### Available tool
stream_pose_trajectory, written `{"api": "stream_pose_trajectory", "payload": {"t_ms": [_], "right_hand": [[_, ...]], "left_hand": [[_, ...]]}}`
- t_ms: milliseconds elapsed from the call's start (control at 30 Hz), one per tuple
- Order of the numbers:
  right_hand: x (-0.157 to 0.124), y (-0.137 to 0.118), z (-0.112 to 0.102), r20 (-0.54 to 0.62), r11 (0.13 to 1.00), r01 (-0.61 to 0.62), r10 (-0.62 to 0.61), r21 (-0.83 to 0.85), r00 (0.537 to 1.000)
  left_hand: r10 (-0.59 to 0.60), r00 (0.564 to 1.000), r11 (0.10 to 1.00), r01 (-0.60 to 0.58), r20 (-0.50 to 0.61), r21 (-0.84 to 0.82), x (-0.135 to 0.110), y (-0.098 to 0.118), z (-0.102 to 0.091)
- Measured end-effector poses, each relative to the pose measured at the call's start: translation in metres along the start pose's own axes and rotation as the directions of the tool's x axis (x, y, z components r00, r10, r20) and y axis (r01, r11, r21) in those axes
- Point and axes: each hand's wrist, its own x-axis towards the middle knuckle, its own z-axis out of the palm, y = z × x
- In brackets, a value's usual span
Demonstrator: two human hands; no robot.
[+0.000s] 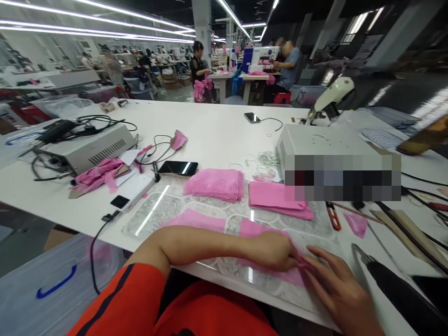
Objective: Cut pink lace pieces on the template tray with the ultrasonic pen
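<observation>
A pink fabric piece (257, 228) lies near the table's front edge on a clear patterned template (233, 225). My left hand (275, 252) reaches across it, fingers closed on the fabric at its right end. My right hand (345, 284) meets it there, thumb and index finger pinching the same edge while the other fingers stretch out. To the left, another pink piece (199, 219) lies flat, partly covered by my left forearm. Behind them sit a fuzzy pink stack (215, 184) and a folded pink stack (276, 198).
An orange cutter (333, 216) and a black-handled tool (395, 280) lie at the right. A pixelated grey box (315, 140) stands behind. At left are a phone (178, 168), a white power bank (136, 193) and a cabled grey box (91, 147). Two people work in the background.
</observation>
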Motion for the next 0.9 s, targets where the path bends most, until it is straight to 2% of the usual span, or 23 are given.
{"api": "stream_pose_trajectory", "payload": {"t_ms": [100,267,500,700,800,900], "right_hand": [[-0.005,-0.010,-0.007,-0.011,0.988,-0.148,0.147,-0.038,0.989],[-0.012,-0.024,-0.012,-0.094,0.942,-0.333,0.330,-0.026,0.939],[-0.010,-0.039,-0.014,-0.101,0.912,-0.409,0.404,-0.024,0.909],[-0.014,-0.036,-0.004,-0.056,0.894,-0.440,0.437,-0.086,0.898],[-0.016,-0.031,-0.003,-0.028,0.892,-0.435,0.435,-0.128,0.900],[-0.008,-0.032,-0.008,-0.063,0.906,-0.406,0.401,-0.123,0.914]], "left_hand": [[-0.050,0.999,0.986,0.050,0.005,-0.158,0.000,0.000,-0.004],[-0.042,0.999,0.956,0.046,0.021,-0.290,0.006,-0.009,-0.007],[-0.098,0.995,0.905,0.090,0.002,-0.415,0.005,-0.008,-0.010],[-0.140,0.990,0.836,0.108,-0.019,-0.538,0.004,-0.010,-0.013],[-0.217,0.975,0.737,0.137,-0.040,-0.662,-0.003,-0.013,-0.020],[-0.348,0.937,0.520,0.171,-0.025,-0.837,-0.011,-0.017,-0.027]]}}
